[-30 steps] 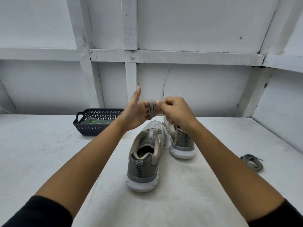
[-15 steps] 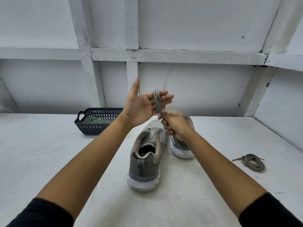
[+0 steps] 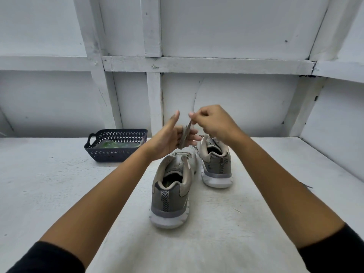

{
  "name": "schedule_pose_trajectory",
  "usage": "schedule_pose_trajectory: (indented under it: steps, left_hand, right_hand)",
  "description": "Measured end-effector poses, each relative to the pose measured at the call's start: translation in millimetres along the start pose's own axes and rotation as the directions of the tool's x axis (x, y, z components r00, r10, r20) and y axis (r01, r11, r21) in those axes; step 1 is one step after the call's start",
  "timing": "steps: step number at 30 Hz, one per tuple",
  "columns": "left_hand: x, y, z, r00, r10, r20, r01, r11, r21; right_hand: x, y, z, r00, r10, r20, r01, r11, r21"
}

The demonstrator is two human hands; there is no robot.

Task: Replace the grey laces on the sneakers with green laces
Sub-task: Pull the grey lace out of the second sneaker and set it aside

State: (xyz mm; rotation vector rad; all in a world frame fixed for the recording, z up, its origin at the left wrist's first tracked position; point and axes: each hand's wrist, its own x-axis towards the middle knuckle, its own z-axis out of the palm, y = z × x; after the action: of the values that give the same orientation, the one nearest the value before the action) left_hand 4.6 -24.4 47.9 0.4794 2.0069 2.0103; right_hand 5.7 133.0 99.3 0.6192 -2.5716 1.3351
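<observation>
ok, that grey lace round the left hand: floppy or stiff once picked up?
Likely floppy: the lace bends tightly round the left hand. Probably light: the right hand holds its end with a fingertip pinch. The coil may loosen when released.

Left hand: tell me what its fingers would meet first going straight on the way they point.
Probably the right hand, which pinches the grey lace wound round the fingers of the left hand; depth is unclear.

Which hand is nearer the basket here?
Left. The left hand, with the grey lace wound round it, is just right of the basket; the right hand, pinching the lace, is farther right, beyond the left.
</observation>
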Motion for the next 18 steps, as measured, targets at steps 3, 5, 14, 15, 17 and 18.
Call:
schedule_pose_trajectory:
  steps: [3, 5, 14, 15, 17, 18]
  left_hand:
    - [-1.0, 2.3, 5.9, 0.999, 0.012, 0.053, -0.01, 0.999, -0.049]
    - [-2.3, 5.3, 10.2, 0.997, 0.046, 0.067, -0.04, 0.996, -0.083]
    - [-0.9, 6.8, 23.0, 0.996, 0.088, -0.023, -0.091, 0.963, -0.255]
    - [-1.0, 5.6, 23.9, 0.996, 0.083, -0.021, -0.086, 0.962, -0.258]
    - [-1.6, 2.9, 25.4, 0.998, 0.066, -0.017, -0.068, 0.961, -0.269]
    - [-2.0, 1.7, 25.9, 0.998, 0.056, -0.019, -0.059, 0.959, -0.278]
  right_hand:
    - [12.8, 5.1, -7.1, 1.0, 0.015, -0.012, -0.013, 0.987, 0.162]
    - [17.9, 12.8, -4.5, 0.999, 0.045, -0.027, -0.037, 0.965, 0.258]
    - [-5.4, 39.8, 37.6, 0.983, 0.143, 0.113, -0.181, 0.678, 0.712]
    - [-8.7, 40.7, 38.7, 0.986, 0.131, 0.105, -0.166, 0.673, 0.721]
    - [-14.9, 42.9, 38.0, 0.989, 0.099, 0.108, -0.146, 0.68, 0.719]
    - [-18.1, 43.3, 36.8, 0.989, 0.086, 0.119, -0.146, 0.675, 0.723]
